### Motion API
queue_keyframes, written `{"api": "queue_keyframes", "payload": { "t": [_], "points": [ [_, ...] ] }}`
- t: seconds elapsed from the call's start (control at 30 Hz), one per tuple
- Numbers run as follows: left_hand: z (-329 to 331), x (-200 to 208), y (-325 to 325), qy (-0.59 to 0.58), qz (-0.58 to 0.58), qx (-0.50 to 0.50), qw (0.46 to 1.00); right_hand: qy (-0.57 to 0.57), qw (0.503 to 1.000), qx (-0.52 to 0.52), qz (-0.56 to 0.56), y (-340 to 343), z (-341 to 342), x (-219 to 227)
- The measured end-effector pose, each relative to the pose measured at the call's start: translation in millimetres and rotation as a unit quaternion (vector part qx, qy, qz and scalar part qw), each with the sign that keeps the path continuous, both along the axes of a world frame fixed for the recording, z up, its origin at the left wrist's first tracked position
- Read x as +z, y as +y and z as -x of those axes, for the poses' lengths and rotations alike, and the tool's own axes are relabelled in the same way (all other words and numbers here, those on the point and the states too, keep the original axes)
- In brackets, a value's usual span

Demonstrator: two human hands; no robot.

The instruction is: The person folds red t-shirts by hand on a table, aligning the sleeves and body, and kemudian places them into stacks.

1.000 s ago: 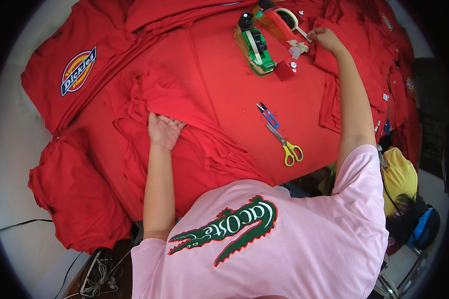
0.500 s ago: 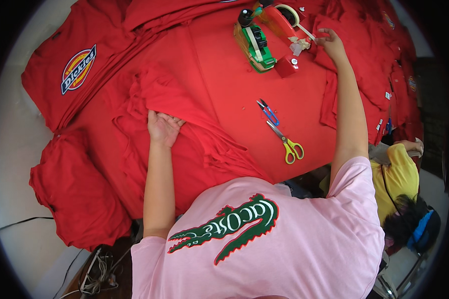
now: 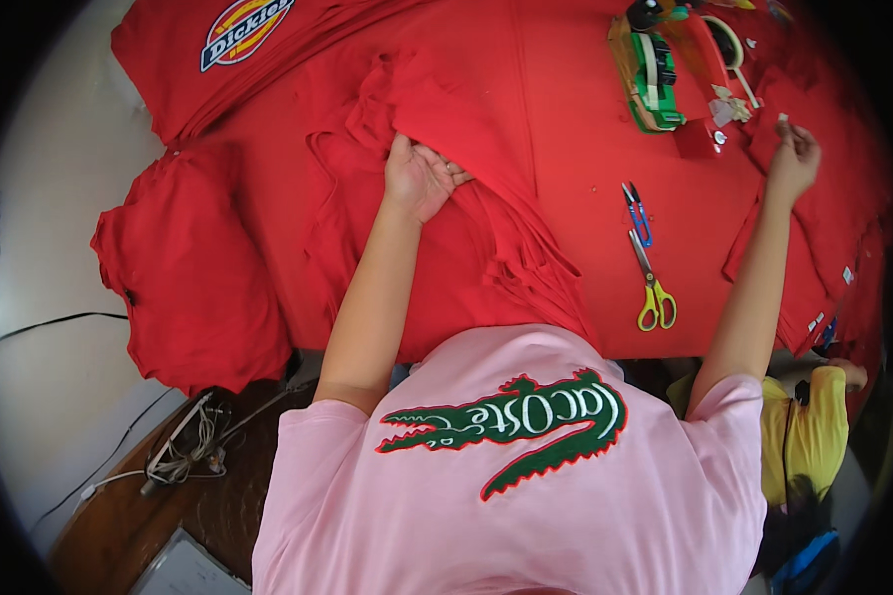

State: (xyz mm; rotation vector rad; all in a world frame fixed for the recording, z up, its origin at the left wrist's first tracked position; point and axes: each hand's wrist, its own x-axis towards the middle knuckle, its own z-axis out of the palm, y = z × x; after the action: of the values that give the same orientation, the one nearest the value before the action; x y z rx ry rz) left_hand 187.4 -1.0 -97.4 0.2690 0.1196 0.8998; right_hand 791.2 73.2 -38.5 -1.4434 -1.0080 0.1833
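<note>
My left hand [image 3: 422, 180] lies palm up at the edge of a red garment [image 3: 446, 114]. Its thumb and fingers grip the cloth, and the fingertips are partly covered. On the right, my right hand [image 3: 796, 159] pinches a small whitish piece of tape [image 3: 783, 118] between thumb and finger. Just beyond it stands a red tape dispenser [image 3: 702, 55] with a cream roll [image 3: 726, 42], whose loose end hangs down. Beside that is a green tape dispenser [image 3: 655, 94].
Blue thread snips [image 3: 639, 215] and yellow-handled scissors [image 3: 655, 297] lie on the red table surface [image 3: 585, 119]. Red garments pile up at left [image 3: 193, 268] and right [image 3: 833, 228]. A person in yellow [image 3: 809, 436] is at lower right. Cables [image 3: 193, 436] tangle at lower left.
My right hand has come away from the roll's loose end and back toward me, now with the piece of tape. My left hand stays at the garment. The whole view has shifted.
</note>
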Motion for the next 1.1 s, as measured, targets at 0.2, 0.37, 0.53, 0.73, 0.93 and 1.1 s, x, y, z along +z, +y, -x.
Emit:
{"api": "queue_keyframes", "payload": {
  "t": [0.2, 0.37, 0.53, 0.73, 0.93, 1.1],
  "points": [
    [3, 1, -7, 0.115, 0.049, 0.039, 0.991, 0.151, 0.955, 0.242, 0.083, -74, 242, 78],
    [-12, 30, -6, 0.184, 0.077, 0.056, 0.978, 0.234, 0.841, 0.409, 0.267, -92, 350, 41],
    [-6, 10, -1, -0.047, 0.026, -0.010, 0.999, 0.233, 0.822, 0.431, 0.289, -80, 376, 23],
    [-12, 25, -4, 0.190, 0.082, 0.059, 0.977, 0.050, 0.856, 0.404, 0.318, -73, 383, 20],
    [-8, 17, -3, 0.173, 0.063, 0.045, 0.982, -0.117, 0.850, 0.364, 0.362, -73, 398, 42],
    [-19, 30, -5, 0.254, 0.084, 0.080, 0.960, -0.231, 0.816, 0.320, 0.424, -68, 398, 53]
  ]
}}
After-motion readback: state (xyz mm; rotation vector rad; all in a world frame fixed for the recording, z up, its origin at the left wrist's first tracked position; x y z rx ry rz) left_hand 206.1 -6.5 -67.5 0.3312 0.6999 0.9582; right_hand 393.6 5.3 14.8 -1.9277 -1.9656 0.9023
